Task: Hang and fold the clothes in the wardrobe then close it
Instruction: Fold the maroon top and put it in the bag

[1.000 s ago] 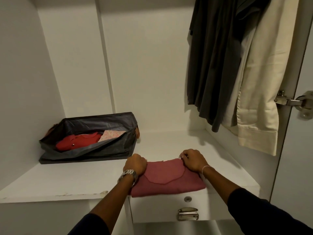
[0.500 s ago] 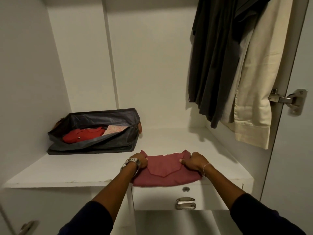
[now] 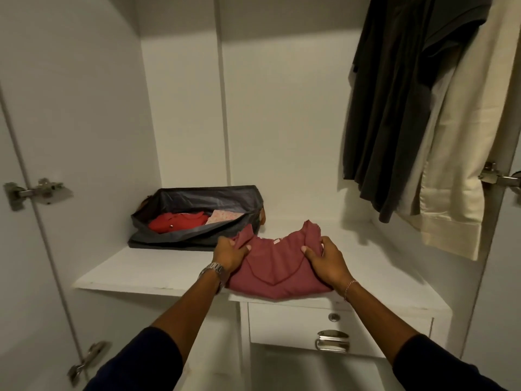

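As only the head view is given, every place below is taken from the shelf (image 3: 141, 273). Item: folded pink top (image 3: 277, 268), lying on the shelf at its front edge, above the drawer (image 3: 296, 324); its far corners stand bunched up off the board. Item: left hand (image 3: 229, 253), at the top's left side, thumb over and fingers curled into the cloth, gripping it. Item: right hand (image 3: 327, 261), at the top's right side, thumb pressed on the cloth and fingers wrapped round the edge, likewise gripping. Both hold by the sides, probably so that the fold keeps together while the bundle is slid or squared on the shelf. Item: dark bag (image 3: 197, 218), at the shelf's back left, touching or just behind the top's left corner; it lies open, with a red garment (image 3: 176, 221) and a pale one (image 3: 224, 215) inside. Item: dark shirt (image 3: 403, 108) and cream trousers (image 3: 462, 153), hanging above the shelf's right end, clear of it. Doors stand open; closing not yet done.
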